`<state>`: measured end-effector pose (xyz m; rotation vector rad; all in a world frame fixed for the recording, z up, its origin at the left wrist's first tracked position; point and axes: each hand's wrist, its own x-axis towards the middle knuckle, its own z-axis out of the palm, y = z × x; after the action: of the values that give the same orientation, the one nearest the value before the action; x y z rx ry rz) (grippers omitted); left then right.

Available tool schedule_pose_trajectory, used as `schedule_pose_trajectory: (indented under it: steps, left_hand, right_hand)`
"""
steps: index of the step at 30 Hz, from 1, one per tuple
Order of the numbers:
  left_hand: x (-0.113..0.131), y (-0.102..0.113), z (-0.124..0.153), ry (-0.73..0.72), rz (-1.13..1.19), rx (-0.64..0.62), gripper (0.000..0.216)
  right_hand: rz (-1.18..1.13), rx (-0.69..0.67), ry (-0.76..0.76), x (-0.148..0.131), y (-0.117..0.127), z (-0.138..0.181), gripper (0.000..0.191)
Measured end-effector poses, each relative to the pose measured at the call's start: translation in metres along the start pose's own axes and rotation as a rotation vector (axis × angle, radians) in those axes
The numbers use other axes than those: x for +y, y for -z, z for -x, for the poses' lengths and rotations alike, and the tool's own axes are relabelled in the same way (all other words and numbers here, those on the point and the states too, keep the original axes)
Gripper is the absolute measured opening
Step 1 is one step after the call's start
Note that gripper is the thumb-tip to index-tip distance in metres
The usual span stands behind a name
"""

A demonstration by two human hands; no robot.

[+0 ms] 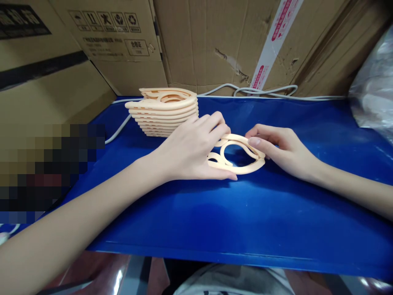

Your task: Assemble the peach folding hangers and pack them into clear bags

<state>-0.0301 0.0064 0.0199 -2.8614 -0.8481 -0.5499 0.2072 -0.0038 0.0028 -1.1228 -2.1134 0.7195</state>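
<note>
My left hand [196, 149] is closed around the left end of a peach plastic piece that looks like a folded hanger [250, 167]. Its outline is oval, with curved bars and a round loop inside; its left end is hidden under my fingers. At the opposite end, my right hand [281, 149] pinches the tip between thumb and fingers. The piece is held low over the blue table. Just beyond my left hand stands a neat stack of matching peach pieces [166, 112], lying flat on one another.
Cardboard boxes [208, 45] wall the back and left of the blue table [245, 225]. A white cable [267, 91] runs along the far edge and down the left. Clear plastic wrapping [376, 86] bulges in at the right. A pixelated patch hides part of the left side.
</note>
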Motion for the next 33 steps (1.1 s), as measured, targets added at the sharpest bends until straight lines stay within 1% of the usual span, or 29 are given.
schedule_pose_trajectory:
  steps: [3, 5, 7, 10, 14, 17, 20, 22, 25, 28, 31, 32, 33]
  left_hand:
    - [0.000, 0.003, -0.001, 0.027, -0.041, 0.016, 0.068]
    - [0.000, 0.004, -0.001, 0.027, -0.057, 0.017, 0.070]
    - [0.001, 0.004, -0.001, 0.011, -0.068, 0.020, 0.075]
    - [0.003, 0.004, 0.000, -0.016, -0.080, 0.024, 0.083]
    - [0.003, 0.004, 0.001, -0.048, -0.099, 0.019, 0.088]
    - [0.003, 0.005, 0.001, -0.055, -0.107, 0.022, 0.086]
    - [0.005, 0.007, 0.000, -0.043, -0.101, 0.010, 0.081]
    - [0.008, 0.010, 0.000, -0.025, -0.083, -0.004, 0.077]
    - [0.011, 0.020, 0.000, -0.004, -0.058, -0.028, 0.071]
    - [0.009, 0.039, -0.001, 0.035, -0.019, -0.056, 0.068]
    - [-0.003, 0.063, 0.000, 0.122, -0.001, -0.070, 0.065]
    - [-0.009, 0.072, 0.001, 0.145, -0.015, -0.047, 0.065]
    - [-0.016, 0.079, 0.002, 0.174, -0.033, -0.061, 0.062]
  right_hand:
    - [-0.141, -0.056, -0.088, -0.003, 0.003, -0.002, 0.043]
    - [-0.215, -0.101, -0.122, -0.004, 0.004, -0.003, 0.048]
    - [-0.282, -0.151, -0.151, -0.003, 0.006, -0.003, 0.048]
    - [-0.364, -0.200, -0.198, -0.002, 0.007, -0.004, 0.043]
    - [-0.431, -0.210, -0.240, -0.001, 0.007, -0.004, 0.036]
    - [-0.450, -0.224, -0.253, 0.000, 0.006, -0.004, 0.034]
    - [-0.428, -0.210, -0.238, 0.000, 0.006, -0.003, 0.038]
    - [-0.406, -0.158, -0.218, 0.001, 0.007, -0.003, 0.042]
    - [-0.306, -0.038, -0.183, 0.005, 0.012, -0.005, 0.042]
    - [-0.044, 0.033, -0.075, 0.012, 0.018, -0.009, 0.035]
    - [0.244, 0.022, 0.110, 0.016, 0.021, -0.012, 0.024]
    - [0.320, 0.003, 0.159, 0.018, 0.021, -0.012, 0.024]
    - [0.384, -0.021, 0.194, 0.019, 0.020, -0.012, 0.028]
